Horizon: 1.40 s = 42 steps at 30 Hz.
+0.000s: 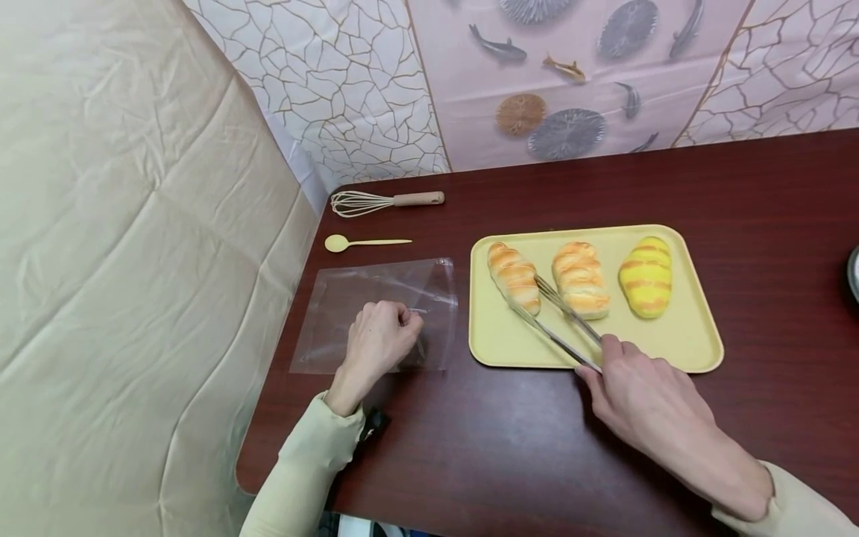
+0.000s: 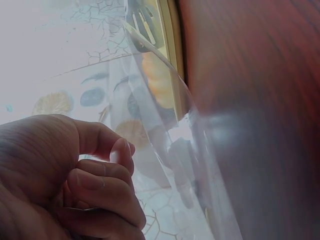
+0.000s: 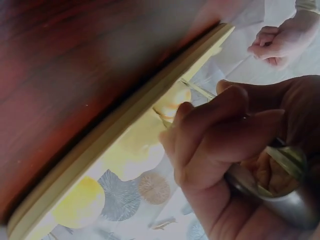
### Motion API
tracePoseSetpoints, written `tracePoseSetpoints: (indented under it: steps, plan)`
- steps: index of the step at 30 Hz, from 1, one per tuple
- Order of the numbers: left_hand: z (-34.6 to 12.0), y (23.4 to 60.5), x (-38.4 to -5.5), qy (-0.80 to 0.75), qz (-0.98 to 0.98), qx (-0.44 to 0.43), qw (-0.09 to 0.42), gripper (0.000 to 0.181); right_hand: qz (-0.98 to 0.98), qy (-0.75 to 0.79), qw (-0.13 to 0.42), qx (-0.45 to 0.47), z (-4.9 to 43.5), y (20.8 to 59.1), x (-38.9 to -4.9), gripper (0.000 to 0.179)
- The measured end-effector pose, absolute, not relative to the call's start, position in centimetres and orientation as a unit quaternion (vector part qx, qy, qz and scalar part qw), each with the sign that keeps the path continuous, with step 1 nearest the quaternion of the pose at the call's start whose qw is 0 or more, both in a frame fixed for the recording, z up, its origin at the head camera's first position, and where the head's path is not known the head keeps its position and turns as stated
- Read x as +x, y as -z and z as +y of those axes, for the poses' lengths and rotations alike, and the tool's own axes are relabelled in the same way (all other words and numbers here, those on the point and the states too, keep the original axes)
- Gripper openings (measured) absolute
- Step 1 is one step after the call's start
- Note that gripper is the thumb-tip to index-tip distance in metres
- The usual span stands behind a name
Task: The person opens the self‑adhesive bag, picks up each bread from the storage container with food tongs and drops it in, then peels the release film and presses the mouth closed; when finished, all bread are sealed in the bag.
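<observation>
Over a clear plastic bag (image 1: 338, 302) lying on the table, my left hand (image 1: 379, 335) pinches its film between thumb and forefinger. The left wrist view shows the bag's edge (image 2: 195, 145) raised beside these fingers. My right hand (image 1: 654, 395) grips metal tongs (image 1: 557, 340), which reach over the front edge of a pale yellow tray (image 1: 486, 347). The tongs' two tips stand on either side of a striped bread roll (image 1: 513, 274) at the tray's left. A golden layered bread (image 1: 579, 276) lies in the middle, and a yellow striped bread (image 1: 646, 277) at the right.
Behind the bag lie a whisk (image 1: 389, 201) with a beige handle and a small yellow spoon (image 1: 365, 242). A dark round object (image 1: 854, 272) shows at the right edge. A pale draped cover (image 1: 148, 261) borders the table's left side, and a patterned cloth (image 1: 557, 82) hangs behind.
</observation>
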<state>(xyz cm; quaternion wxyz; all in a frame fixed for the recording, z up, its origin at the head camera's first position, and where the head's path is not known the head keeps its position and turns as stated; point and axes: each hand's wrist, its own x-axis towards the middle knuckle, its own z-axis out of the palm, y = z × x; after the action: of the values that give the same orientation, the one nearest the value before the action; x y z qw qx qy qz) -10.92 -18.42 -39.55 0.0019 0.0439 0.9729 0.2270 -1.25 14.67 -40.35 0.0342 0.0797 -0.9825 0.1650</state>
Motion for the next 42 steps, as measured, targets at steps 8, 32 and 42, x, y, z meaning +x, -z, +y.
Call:
tracePoseSetpoints:
  steps: [8,32,42]
  plan:
    - [-18.3,39.4,-10.9,-0.226,0.973,0.044,0.003,0.042,-0.983,-0.165,0.030,0.069,15.2,40.5,-1.4,0.037]
    - [-18.5,39.5,-11.0,-0.222,0.974,0.039,-0.002,0.043,-0.981,-0.188,0.000,0.054,18.1,39.4,-1.2,0.033]
    - [-18.6,39.3,-10.9,-0.218,0.975,0.038,-0.014,0.040,-0.980,-0.188,0.028,0.061,18.7,38.5,-0.8,0.029]
